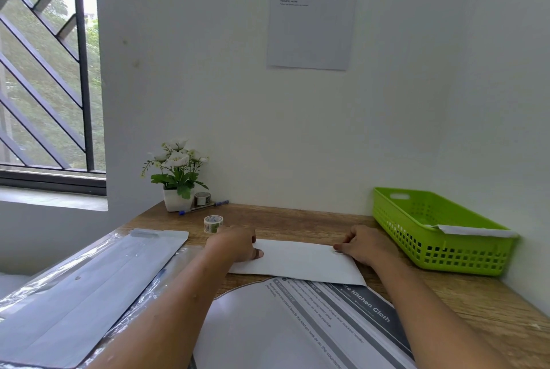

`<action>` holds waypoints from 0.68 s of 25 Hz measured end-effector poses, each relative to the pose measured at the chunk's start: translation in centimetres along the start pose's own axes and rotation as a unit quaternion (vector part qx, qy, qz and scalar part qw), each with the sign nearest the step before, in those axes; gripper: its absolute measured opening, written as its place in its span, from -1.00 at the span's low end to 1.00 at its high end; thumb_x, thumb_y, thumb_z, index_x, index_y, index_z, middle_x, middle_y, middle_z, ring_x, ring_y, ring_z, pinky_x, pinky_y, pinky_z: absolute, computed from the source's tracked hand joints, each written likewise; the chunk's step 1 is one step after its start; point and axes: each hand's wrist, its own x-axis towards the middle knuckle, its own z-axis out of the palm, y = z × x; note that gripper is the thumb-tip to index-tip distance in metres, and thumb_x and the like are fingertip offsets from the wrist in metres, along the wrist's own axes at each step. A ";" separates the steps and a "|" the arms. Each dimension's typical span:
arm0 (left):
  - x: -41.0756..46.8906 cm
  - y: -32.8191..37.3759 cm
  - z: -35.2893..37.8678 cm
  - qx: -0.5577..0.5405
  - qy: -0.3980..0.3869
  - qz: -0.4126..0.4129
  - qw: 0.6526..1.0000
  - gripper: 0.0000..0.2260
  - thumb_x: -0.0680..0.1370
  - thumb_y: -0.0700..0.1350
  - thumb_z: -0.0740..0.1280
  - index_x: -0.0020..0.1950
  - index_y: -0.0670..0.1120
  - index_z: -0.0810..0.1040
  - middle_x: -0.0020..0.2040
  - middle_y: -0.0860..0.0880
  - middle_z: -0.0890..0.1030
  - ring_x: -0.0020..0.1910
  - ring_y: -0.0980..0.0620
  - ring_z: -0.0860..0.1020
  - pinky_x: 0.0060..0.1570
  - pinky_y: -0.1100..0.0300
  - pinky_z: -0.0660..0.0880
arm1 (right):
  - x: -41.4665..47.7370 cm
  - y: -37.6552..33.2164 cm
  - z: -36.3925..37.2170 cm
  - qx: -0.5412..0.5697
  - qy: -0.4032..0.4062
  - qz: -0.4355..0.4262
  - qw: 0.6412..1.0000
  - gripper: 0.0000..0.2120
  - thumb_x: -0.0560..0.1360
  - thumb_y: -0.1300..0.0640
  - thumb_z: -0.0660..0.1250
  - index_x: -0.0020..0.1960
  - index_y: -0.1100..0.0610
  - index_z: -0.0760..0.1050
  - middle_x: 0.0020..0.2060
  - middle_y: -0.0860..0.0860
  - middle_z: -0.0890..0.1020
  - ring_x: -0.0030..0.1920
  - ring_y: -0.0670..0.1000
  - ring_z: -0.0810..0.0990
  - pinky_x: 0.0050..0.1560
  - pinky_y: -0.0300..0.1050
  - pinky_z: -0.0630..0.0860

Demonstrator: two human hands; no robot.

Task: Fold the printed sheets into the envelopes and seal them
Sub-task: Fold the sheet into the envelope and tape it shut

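Observation:
A white envelope [300, 261] lies flat on the wooden desk [297, 219], partly over a stack of printed sheets [312, 318] near me. My left hand [235, 242] presses on the envelope's left end, thumb on the paper. My right hand [364, 243] pinches its upper right corner. A plastic-wrapped pack of envelopes [86, 288] lies at the left. A roll of printed tape [213, 223] stands just beyond my left hand.
A green plastic basket [440, 231] with a white envelope in it stands at the right against the wall. A potted white flower [177, 178], a second tape roll [202, 198] and a blue pen [204, 207] sit at the back left. A window is at the left.

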 end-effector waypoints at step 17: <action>0.8 -1.1 0.4 -0.064 -0.008 -0.055 0.996 -0.33 0.42 0.27 0.35 0.41 0.00 0.24 0.33 -0.10 0.44 0.24 -0.13 0.44 0.21 -0.05 0.45 | 0.3 -0.2 0.6 -0.044 0.013 0.008 0.999 -0.87 0.53 -0.07 0.24 -0.04 -0.04 0.48 0.08 -0.03 0.62 0.06 0.02 0.55 -0.05 -0.14 0.42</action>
